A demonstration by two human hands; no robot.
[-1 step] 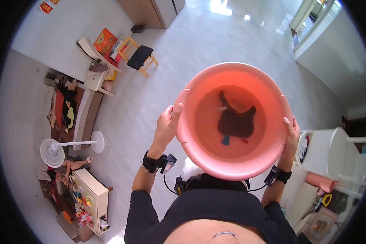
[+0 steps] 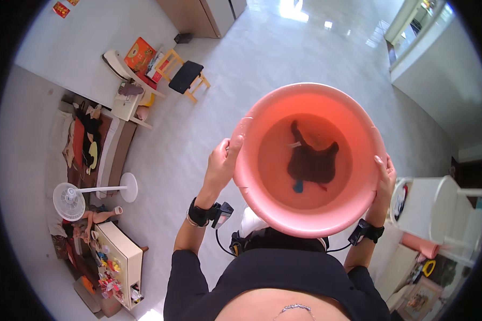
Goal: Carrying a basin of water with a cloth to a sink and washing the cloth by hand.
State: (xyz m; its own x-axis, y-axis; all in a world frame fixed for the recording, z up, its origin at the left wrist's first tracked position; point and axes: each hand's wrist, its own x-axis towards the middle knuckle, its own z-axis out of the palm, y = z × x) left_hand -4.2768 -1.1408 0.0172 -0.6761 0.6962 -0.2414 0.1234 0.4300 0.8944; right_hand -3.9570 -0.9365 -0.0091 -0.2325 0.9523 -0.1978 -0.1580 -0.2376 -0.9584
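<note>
A pink plastic basin (image 2: 310, 222) is held up in front of my body, with its open top facing up. My left hand (image 2: 222, 163) grips its left rim, thumb on top and fingers beneath or behind. Opposite it, my right hand (image 2: 384, 176) clasps the right rim the same way. Water lies in the basin, and a dark piece of cloth (image 2: 311, 165) is sunk in it, with a narrow strip reaching up at its left. A small pale tag, a blue bit (image 2: 298, 186) and a red bit show at the cloth's edges.
Left are a small wooden chair (image 2: 186, 76) with a black seat, a white standing fan (image 2: 69, 200), a cluttered cabinet (image 2: 124, 249) and a sofa with clothes; what looks like a person's bare limb shows there. White furniture (image 2: 420, 206) and a pink roll (image 2: 420, 245) stand right.
</note>
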